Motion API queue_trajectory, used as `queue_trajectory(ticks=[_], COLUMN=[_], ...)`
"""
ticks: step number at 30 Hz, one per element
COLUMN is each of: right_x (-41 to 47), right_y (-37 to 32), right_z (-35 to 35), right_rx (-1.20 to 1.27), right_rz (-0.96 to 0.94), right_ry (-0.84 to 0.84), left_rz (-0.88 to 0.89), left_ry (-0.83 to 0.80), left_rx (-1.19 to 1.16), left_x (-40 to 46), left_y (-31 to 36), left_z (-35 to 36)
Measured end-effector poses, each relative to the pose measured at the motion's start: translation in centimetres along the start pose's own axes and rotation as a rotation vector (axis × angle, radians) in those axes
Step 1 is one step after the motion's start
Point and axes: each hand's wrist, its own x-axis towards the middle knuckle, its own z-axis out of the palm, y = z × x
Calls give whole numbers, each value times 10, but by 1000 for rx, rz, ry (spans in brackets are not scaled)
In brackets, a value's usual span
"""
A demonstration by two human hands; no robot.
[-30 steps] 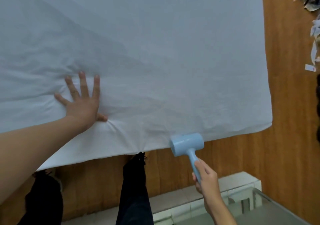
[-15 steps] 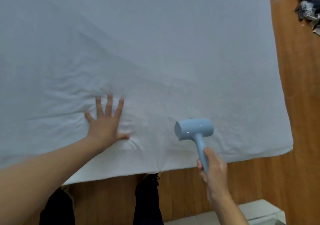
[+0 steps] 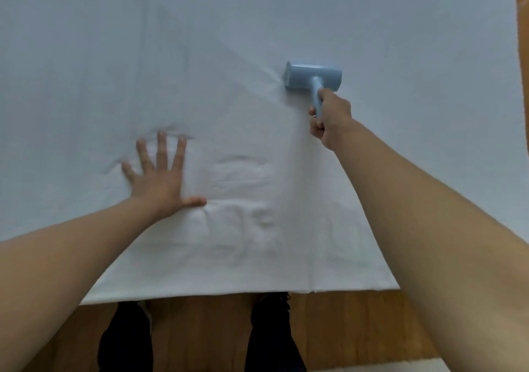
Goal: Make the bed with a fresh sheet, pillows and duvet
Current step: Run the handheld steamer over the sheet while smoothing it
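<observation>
Rolling the fresh sheet flat on the bed

My left hand [image 3: 160, 179] lies spread, palm down, on the white sheet [image 3: 257, 27], which covers the bed to its near edge above the wooden floor [image 3: 343, 323]. My right hand [image 3: 329, 119] is curled tight around the handle of a pale blue lint roller [image 3: 313, 79], whose head touches the sheet further in. Creases gather between my hands. My dark trouser legs [image 3: 272, 337] stand at the bedside.

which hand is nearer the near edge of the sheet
Left. The left hand lies flat on the sheet nearer its near edge; the right hand holds the blue roller farther up.
</observation>
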Motion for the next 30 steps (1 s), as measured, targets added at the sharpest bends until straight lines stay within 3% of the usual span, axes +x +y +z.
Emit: queue_trajectory(ticks=[13, 19, 26, 30], right_x=[-173, -231, -264, -262], right_y=[186, 241, 242, 191], right_z=[-84, -103, -104, -61], right_rx=[-79, -113, -230, -192], right_rz=[140, 211, 157, 77], right_ry=[60, 122, 169, 89], left_rz=[-113, -109, 75, -8], left_ry=[51, 155, 266, 188], left_rx=[62, 1, 81, 101], left_x=[-16, -34, -68, -71], left_y=[19, 19, -34, -71], left_z=[-7, 16, 34, 15])
